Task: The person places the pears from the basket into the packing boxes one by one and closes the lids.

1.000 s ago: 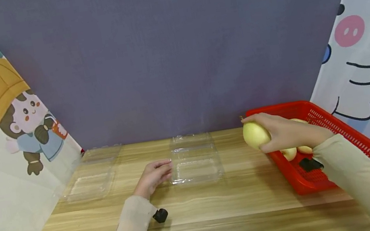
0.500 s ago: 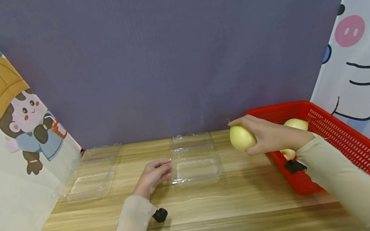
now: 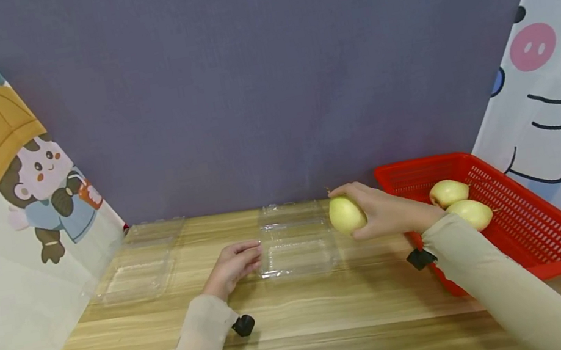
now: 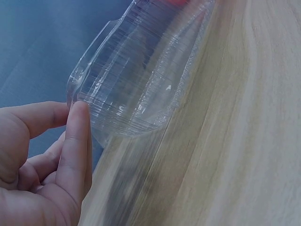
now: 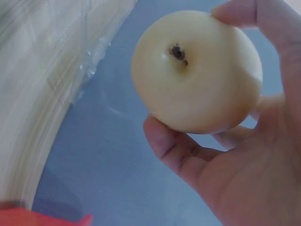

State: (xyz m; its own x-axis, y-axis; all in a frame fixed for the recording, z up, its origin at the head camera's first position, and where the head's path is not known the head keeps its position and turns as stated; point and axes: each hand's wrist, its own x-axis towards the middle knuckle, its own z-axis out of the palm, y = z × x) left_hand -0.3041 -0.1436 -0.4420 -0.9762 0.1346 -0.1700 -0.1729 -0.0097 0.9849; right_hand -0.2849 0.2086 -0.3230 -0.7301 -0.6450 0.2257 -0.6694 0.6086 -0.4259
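My right hand (image 3: 383,210) grips a pale yellow pear (image 3: 347,215) between thumb and fingers, held up beside the middle clear plastic clamshell box (image 3: 300,258). In the right wrist view the pear (image 5: 195,70) shows one end with a dark, dimpled spot. My left hand (image 3: 235,267) pinches the left rim of that box; in the left wrist view, thumb and finger meet at the edge of the clear box (image 4: 136,80). The box stands with its lid folded back. Two more pears, one upper (image 3: 449,192) and one lower (image 3: 471,214), lie in the red basket.
The red plastic basket (image 3: 558,234) with slotted sides stands at the right of the wooden table (image 3: 314,343). A second clear clamshell box (image 3: 134,283) lies with its lid back at the left. A grey-blue backdrop (image 3: 264,78) rises behind the table.
My right hand has moved left with the pear, from over the basket's edge to beside the middle box, uncovering the pears in the basket. The left hand has stayed at the box rim.
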